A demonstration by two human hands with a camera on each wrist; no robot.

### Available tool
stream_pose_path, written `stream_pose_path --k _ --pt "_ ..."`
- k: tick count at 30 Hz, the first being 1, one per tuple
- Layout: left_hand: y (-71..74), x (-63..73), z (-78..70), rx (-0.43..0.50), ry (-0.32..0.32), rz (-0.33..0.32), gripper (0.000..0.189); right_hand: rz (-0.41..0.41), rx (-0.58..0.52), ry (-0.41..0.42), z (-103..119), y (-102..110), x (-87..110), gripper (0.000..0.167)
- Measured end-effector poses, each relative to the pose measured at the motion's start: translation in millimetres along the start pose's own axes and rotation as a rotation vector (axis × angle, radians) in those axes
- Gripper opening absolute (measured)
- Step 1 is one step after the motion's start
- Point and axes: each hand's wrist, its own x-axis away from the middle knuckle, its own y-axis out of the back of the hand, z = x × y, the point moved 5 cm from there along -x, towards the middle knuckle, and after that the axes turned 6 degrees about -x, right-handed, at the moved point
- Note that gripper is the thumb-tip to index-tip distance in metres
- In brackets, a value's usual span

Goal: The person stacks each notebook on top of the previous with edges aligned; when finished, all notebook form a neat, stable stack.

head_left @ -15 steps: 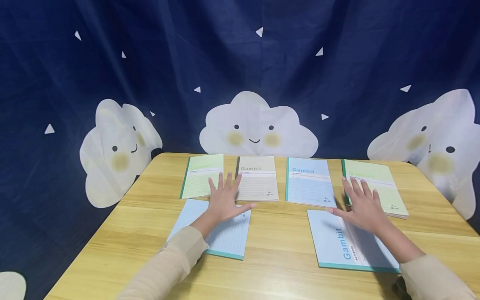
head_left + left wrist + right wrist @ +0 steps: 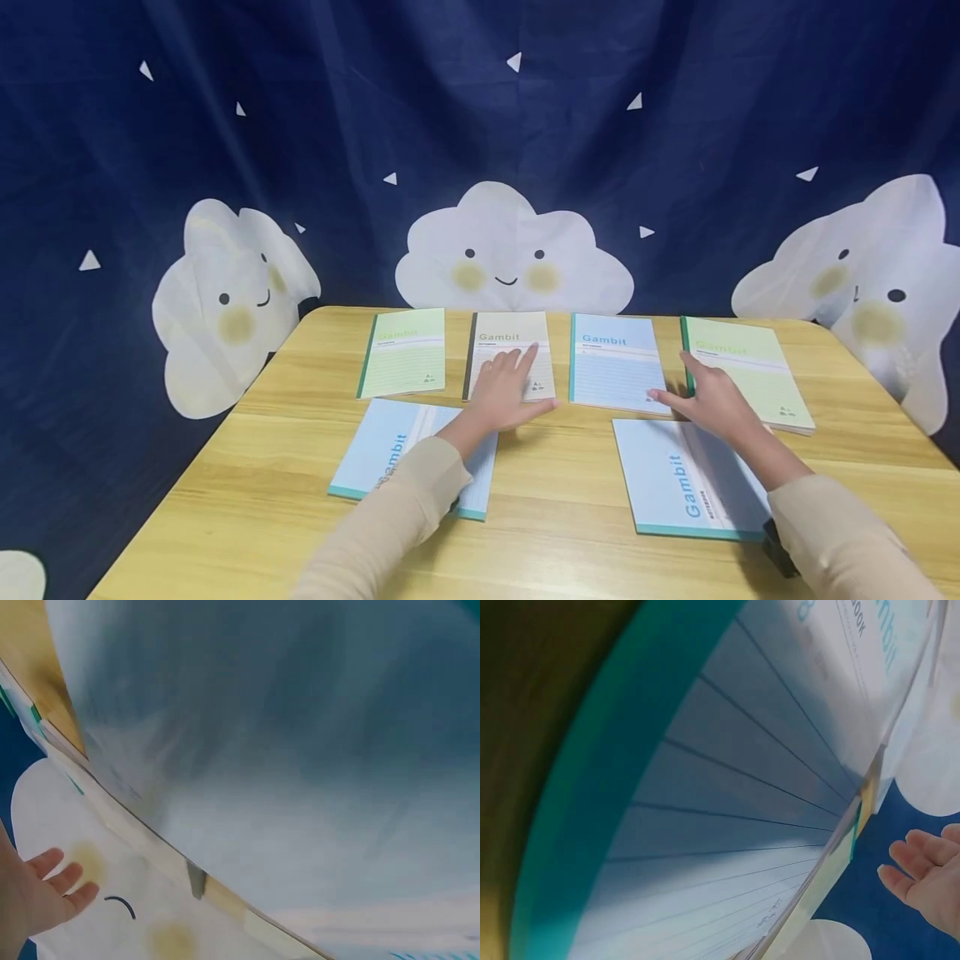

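Note:
In the head view my left hand (image 2: 497,398) is over the lower part of a grey notebook (image 2: 489,327), index finger pointing forward, the other fingers loosely bent. Its forearm passes above a sideways blue notebook (image 2: 371,454). My right hand (image 2: 720,404) lies between an upright blue notebook (image 2: 611,367) and the right green notebook (image 2: 776,379), with thumb and index spread apart. Below it is another sideways blue notebook (image 2: 660,483), partly covered by the forearm. Neither hand holds anything. Whether the fingertips touch the covers I cannot tell.
Another green notebook (image 2: 408,354) stands at the left end of the back row. All of them lie flat on a wooden table (image 2: 555,533). Behind its far edge hangs a dark blue curtain (image 2: 450,100) with smiling clouds.
My left hand has shifted right, from between the green and grey notebooks to over the grey one. Fingers of both hands, spread before, are now partly bent. The right hand has moved slightly left.

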Motion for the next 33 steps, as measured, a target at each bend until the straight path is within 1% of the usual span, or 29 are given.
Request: stream_pose_path --k 4,7,10,11,12,16,18,19,23,26,28,33 --pt "-6.8 -10.1 -16.1 0.003 -0.028 0.042 0.088 0.013 0.015 0.015 -2 -4 -4.6 0.092" --pt "-11.8 -17.9 -27.8 -0.010 -0.062 0.041 0.082 0.027 0.069 0.034 -2 -7 -8.0 0.090" --pt "-16.9 -25.2 -37.6 -0.063 -0.093 0.029 0.078 0.058 0.112 0.042 -1 -10 -11.0 0.088" --pt "-19.6 -27.9 -40.2 -0.082 -0.094 0.026 0.077 0.069 0.115 0.043 -2 -12 -11.6 0.088" --pt "-22.2 -29.9 -42.5 -0.087 -0.085 0.038 0.076 0.083 0.110 0.042 -2 -14 -12.0 0.087" --pt "-31.9 -36.1 -49.6 -0.088 -0.025 0.097 0.072 0.110 0.109 0.052 -3 -22 -12.4 0.083" --pt "-34.5 -37.2 -53.2 -0.091 0.000 0.123 0.070 0.123 0.108 0.049 -3 -25 -12.3 0.081" --pt "-35.3 -37.9 -55.4 -0.107 0.003 0.128 0.069 0.130 0.113 0.047 -3 -26 -12.2 0.080" --pt "-39.6 -37.9 -63.9 -0.181 -0.015 0.143 0.067 0.166 0.112 0.021 -4 -30 -11.8 0.083" --pt "-43.2 -36.1 -69.2 -0.219 -0.037 0.162 0.066 0.181 0.111 0.021 -4 -33 -11.1 0.087" --pt "-45.1 -34.9 -71.9 -0.232 -0.042 0.177 0.065 0.190 0.108 0.021 -4 -34 -10.5 0.088" --pt "-46.1 -33.3 -74.9 -0.232 -0.026 0.182 0.063 0.215 0.109 0.010 -2 -37 -10.2 0.086"
